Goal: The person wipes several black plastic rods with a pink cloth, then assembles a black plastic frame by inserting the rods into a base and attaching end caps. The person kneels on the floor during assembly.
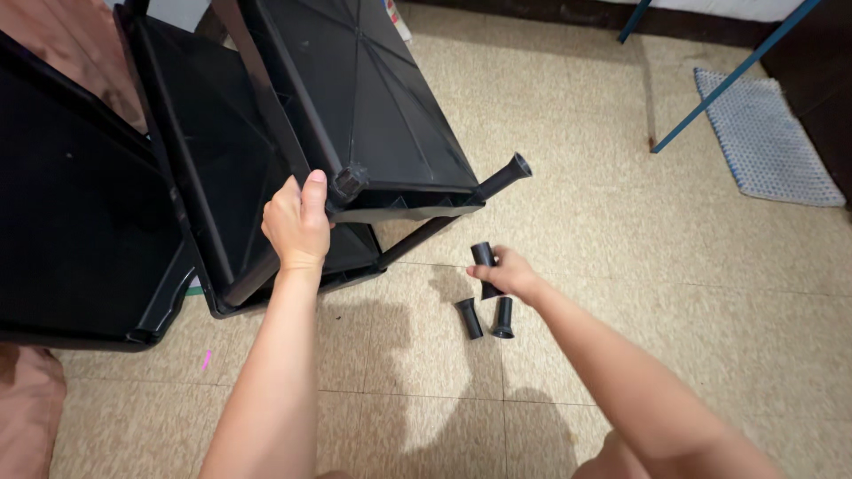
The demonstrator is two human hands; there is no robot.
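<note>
A black plastic shelf rack [373, 98] lies tipped on its side on the tiled floor, its trays facing me. My left hand [297, 222] grips a corner of the nearest tray, thumb beside a round leg socket [348, 182]. A black leg tube [504, 176] sticks out of the tray's other corner. My right hand [508, 273] is closed around a short black plastic foot piece [484, 257], held just above the floor. Two more black foot pieces [486, 318] lie on the tiles right below that hand.
A blue-grey woven mat [768, 142] lies at the far right. Thin blue metal legs [710, 89] slant across the upper right. Pinkish cloth [27, 408] shows at the lower left edge, and a dark baseboard runs along the top.
</note>
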